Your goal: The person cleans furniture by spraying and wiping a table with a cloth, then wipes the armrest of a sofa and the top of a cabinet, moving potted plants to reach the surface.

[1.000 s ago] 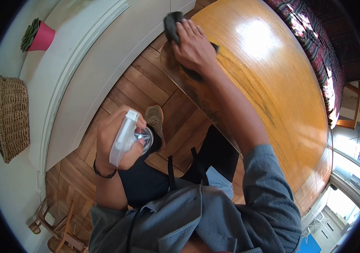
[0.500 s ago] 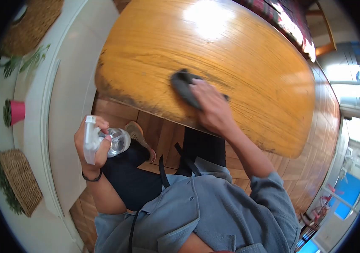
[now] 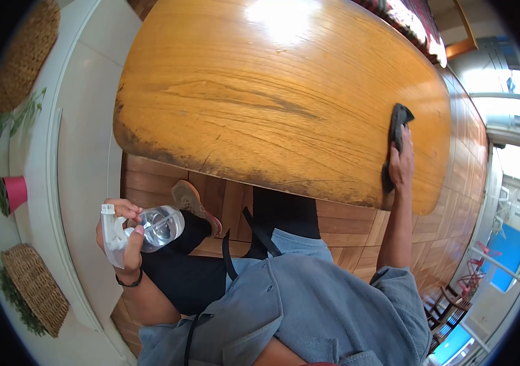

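Note:
A clear spray bottle (image 3: pixel 161 228) with a white trigger head is gripped in my left hand (image 3: pixel 127 235), off the table's near edge and above the floor. Liquid shows inside it. My right hand (image 3: pixel 402 161) presses a dark grey cloth (image 3: pixel 399 122) against the wooden table (image 3: pixel 242 110), close to its right end. The fingers are closed over the bunched cloth. Dark worn patches mark the tabletop's near edge and middle, and bright light reflects off its far side.
On the left, a white ledge (image 3: pixel 80 158) holds a pink pot (image 3: pixel 15 194) and a wicker basket (image 3: pixel 34 287) with greenery. A patterned cloth (image 3: pixel 415 27) lies beyond the table. Wooden chairs (image 3: pixel 449 305) stand at the lower right on the parquet floor (image 3: pixel 357 235).
My right hand has slid the cloth from the middle of the table to its right end. My left hand still holds the spray bottle, slightly lower and further left in view.

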### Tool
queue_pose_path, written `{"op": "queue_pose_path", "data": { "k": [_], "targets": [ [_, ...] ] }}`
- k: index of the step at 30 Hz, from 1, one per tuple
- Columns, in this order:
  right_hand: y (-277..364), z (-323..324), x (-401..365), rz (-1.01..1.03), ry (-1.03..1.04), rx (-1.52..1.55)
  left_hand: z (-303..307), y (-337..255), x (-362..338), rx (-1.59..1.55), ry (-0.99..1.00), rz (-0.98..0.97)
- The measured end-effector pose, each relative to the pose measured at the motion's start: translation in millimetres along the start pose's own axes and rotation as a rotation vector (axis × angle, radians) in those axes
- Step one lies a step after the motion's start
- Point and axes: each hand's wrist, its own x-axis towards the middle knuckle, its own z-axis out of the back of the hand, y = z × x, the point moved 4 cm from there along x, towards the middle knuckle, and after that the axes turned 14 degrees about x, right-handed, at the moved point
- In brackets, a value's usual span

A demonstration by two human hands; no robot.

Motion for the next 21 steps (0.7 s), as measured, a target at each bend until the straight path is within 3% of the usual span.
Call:
{"op": "queue_pose_path", "data": {
  "k": [8, 13, 17, 21],
  "targets": [
    [211.1, -153.8, 102.9, 0.407, 0.228, 0.046, 43.4, 19.2, -16.4, -0.002, -0.303, 0.038],
    [360.6, -255.3, 124.9, 0.582, 0.37, 0.065, 53.3, 20.6, -21.4, 0.094, -0.297, 0.007],
    [451.9, -329.5, 139.1, 0.79, 0.207, 0.213, 58.4, 19.6, -21.2, 0.103, -0.319, 0.001],
    [491.2, -354.8, 143.9, 0.795, 0.186, 0.27, 53.8, 18.4, -13.2, 0.098, -0.34, -0.028]
  ]
}}
